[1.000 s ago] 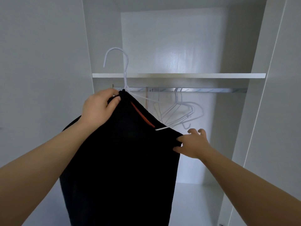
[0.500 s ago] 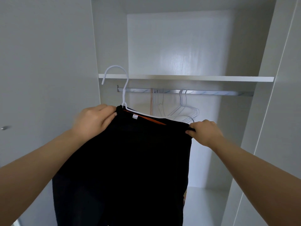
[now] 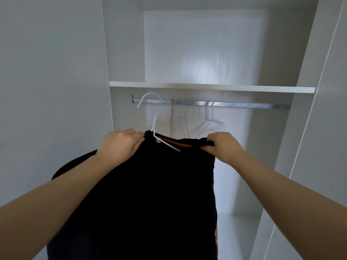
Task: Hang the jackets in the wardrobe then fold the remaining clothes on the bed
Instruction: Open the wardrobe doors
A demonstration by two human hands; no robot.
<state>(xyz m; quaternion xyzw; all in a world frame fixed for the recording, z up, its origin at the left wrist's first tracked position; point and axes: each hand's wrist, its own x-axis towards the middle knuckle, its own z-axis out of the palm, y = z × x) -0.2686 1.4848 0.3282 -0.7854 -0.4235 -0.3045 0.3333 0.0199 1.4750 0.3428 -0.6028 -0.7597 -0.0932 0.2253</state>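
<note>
A black jacket (image 3: 146, 194) with an orange strip at its collar hangs on a white wire hanger (image 3: 154, 119) in front of the open wardrobe. My left hand (image 3: 120, 144) grips the jacket's left shoulder beside the hanger's neck. At the other shoulder, my right hand (image 3: 222, 145) pinches the fabric. The hanger's hook overlaps the left end of the metal rail (image 3: 234, 105) in the image; whether it touches the rail I cannot tell. The jacket's lower part runs out of the frame.
Several empty wire hangers (image 3: 210, 121) hang on the rail's middle, with a tan one to their left. A white shelf (image 3: 212, 87) runs just above the rail. Wardrobe side panels stand left and right; the wardrobe floor shows at lower right.
My right hand closed on the jacket's right shoulder and levelled it. The jacket and hanger moved toward the wardrobe, so the hook now sits at rail height instead of in front of the shelf.
</note>
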